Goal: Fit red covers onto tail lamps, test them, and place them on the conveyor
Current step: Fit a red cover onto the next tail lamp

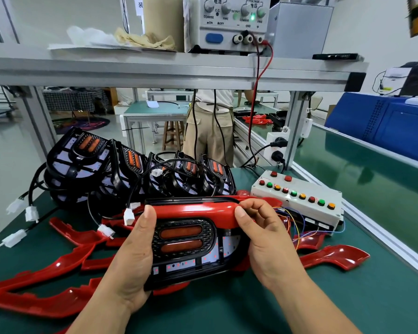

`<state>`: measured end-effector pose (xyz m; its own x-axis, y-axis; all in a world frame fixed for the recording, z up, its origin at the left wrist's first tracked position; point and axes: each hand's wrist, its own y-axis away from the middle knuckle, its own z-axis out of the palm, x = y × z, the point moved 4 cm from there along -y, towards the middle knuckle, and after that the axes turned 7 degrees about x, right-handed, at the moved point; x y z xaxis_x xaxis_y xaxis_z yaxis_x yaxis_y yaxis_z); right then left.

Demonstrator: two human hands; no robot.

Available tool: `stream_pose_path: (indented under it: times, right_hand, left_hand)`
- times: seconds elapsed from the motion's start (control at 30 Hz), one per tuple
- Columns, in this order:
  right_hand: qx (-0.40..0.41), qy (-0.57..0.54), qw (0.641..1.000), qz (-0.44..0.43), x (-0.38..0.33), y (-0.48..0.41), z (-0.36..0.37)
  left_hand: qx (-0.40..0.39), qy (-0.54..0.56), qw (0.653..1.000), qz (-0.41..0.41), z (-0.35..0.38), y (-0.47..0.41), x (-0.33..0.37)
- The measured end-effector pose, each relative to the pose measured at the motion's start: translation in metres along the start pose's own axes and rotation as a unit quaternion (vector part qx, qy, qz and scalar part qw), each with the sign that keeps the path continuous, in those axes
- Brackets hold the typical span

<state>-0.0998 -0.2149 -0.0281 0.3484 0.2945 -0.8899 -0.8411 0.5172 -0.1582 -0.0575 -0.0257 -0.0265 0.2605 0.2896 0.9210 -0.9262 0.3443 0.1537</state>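
So the black plastic tail lamp with two amber oval lenses [186, 239] is held just over the green table [348, 297], middle of its near edge. Left hand [133, 256] wraps the lamp's left end, thumb on the face; right hand [263, 232] pinches the glossy red plastic cover [203, 212] along its top right rim. Looks light, stiff but slick; thin cover probably flexes, so I'd grip the housing ends, not the lenses.
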Motion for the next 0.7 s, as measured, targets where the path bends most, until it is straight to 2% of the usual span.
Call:
stream_pose_path:
  times: [0.3,0.5,0.6,0.7]
  right_hand:
    - [0.004,-0.003,1.000,0.005,-0.0034,0.0019,-0.0005]
    - [0.052,0.026,0.998,-0.009,0.0025,0.0004,-0.0054]
    - [0.050,0.083,0.995,-0.023,0.0015,0.0012,-0.0042]
    - [0.009,0.110,0.994,0.014,0.0027,0.0015,-0.0014]
  left_hand:
    - [0.005,-0.008,1.000,0.016,0.0000,0.0006,-0.0011]
    - [0.005,-0.008,1.000,0.015,0.0004,0.0005,-0.0019]
    - [0.002,-0.011,1.000,0.009,0.0019,0.0003,-0.0022]
    - [0.009,-0.019,1.000,0.004,0.0002,-0.0009,-0.0021]
